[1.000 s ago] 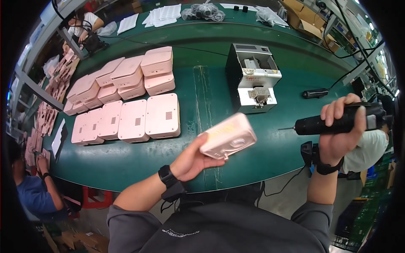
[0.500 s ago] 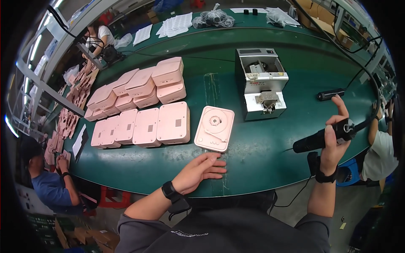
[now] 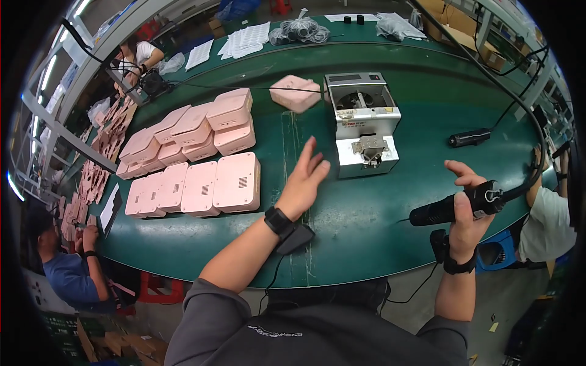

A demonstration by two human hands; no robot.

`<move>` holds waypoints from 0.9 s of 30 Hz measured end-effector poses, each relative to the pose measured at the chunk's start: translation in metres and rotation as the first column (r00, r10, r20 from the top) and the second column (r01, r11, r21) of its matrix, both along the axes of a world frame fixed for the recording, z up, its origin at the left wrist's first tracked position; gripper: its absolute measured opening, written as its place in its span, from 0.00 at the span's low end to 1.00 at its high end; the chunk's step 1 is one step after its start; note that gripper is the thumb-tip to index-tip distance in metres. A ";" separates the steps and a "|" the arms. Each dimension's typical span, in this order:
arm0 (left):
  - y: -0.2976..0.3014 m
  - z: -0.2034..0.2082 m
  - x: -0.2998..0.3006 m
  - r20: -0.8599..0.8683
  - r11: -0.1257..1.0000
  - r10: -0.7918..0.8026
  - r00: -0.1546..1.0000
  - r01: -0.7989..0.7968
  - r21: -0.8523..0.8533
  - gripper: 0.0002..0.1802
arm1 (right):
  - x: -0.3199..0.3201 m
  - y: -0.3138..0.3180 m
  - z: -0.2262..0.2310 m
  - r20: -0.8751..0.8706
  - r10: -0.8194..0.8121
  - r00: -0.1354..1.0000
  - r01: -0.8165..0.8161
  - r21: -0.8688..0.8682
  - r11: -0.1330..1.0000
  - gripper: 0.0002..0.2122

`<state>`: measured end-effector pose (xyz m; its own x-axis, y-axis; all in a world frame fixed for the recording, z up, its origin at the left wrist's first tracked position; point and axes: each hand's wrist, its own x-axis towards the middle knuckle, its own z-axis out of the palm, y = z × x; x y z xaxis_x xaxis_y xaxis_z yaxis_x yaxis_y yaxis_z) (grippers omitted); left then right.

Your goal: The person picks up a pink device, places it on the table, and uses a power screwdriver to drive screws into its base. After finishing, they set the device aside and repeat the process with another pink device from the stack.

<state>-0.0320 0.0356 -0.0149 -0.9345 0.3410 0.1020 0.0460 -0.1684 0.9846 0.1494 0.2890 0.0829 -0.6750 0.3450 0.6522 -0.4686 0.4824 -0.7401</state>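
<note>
My left hand (image 3: 304,182) reaches out over the green bench with its fingers apart and nothing in them. Beyond it, a pink box-shaped device (image 3: 295,93) lies near the bench's far side, slightly blurred, with a dark cable crossing in front of it. My right hand (image 3: 469,213) is wrapped round a black electric screwdriver (image 3: 432,211), whose thin bit points left above the bench. A silver screw feeder (image 3: 366,125) stands between the two hands, farther back. Left of my left hand, several more pink devices (image 3: 237,183) stand in rows, some stacked.
A second black screwdriver (image 3: 469,138) lies on the right of the bench (image 3: 360,244). A thick cable (image 3: 537,122) arcs down at the right. Pink parts (image 3: 91,174) pile up at the left, where a co-worker (image 3: 70,268) sits. White sheets (image 3: 244,41) and bagged parts (image 3: 299,32) lie at the back.
The pink device that lay just in front of my left hand is now at the bench's far side. My left hand has moved forward, away from me. The screwdriver stays in my right hand.
</note>
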 end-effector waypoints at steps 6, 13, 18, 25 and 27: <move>-0.040 0.039 0.047 -0.241 0.852 -0.304 0.922 0.149 -0.502 0.33 | 0.002 -0.003 -0.010 -0.108 0.008 0.994 0.002 0.093 0.996 0.13; -0.119 0.049 0.035 -0.682 0.140 -0.310 0.663 -0.677 -0.722 0.37 | -0.003 -0.006 -0.014 -0.112 0.114 0.987 -0.146 -0.332 0.932 0.13; -0.132 0.047 0.042 -0.638 0.264 -0.349 0.686 -0.581 -0.770 0.39 | -0.011 -0.002 -0.013 -0.092 0.110 0.990 -0.138 -0.412 0.900 0.14; -0.101 0.071 0.061 -0.490 0.481 -0.747 0.449 -0.144 -0.865 0.41 | -0.018 -0.009 -0.007 -0.164 0.277 0.947 -0.318 -0.594 0.738 0.15; -0.087 0.069 0.060 -0.500 0.512 -0.782 0.373 -0.074 -0.856 0.41 | -0.017 -0.013 -0.007 -0.125 0.291 0.949 -0.311 -0.545 0.779 0.14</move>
<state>0.0276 -0.0510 0.0539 -0.2789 0.9415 0.1891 0.9404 0.2279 0.2522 0.1324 0.2763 0.0764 -0.7874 0.4345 0.4372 -0.5489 -0.1715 -0.8181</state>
